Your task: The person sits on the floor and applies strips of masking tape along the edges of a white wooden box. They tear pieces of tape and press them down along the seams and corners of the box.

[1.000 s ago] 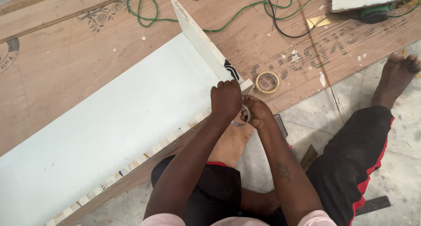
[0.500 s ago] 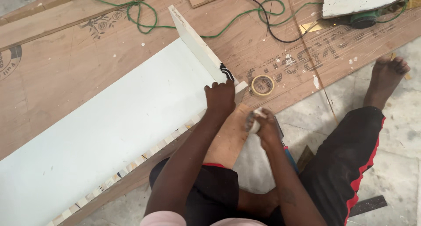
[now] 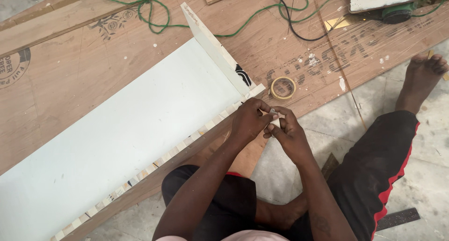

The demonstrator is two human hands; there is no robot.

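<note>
My left hand [image 3: 248,121] and my right hand [image 3: 286,131] meet just below the corner of a long white board [image 3: 131,133]. Together they pinch a small pale strip [image 3: 273,120], most of it hidden by fingers. An upright white end panel [image 3: 213,47] stands at the board's right end. The board's cut edge [image 3: 187,147] shows pale wood blocks. A roll of tape [image 3: 283,87] lies flat on the plywood, just above my right hand.
Brown plywood sheets [image 3: 84,68] cover the floor under the board. Green cable [image 3: 154,11] and black cable [image 3: 290,21] loop at the top. A power tool [image 3: 393,2] sits at top right. My legs and bare foot [image 3: 423,77] rest on grey floor.
My hands were apart half a second ago, the left at the board's corner. Now both are together again on the small strip. The view has shifted slightly.
</note>
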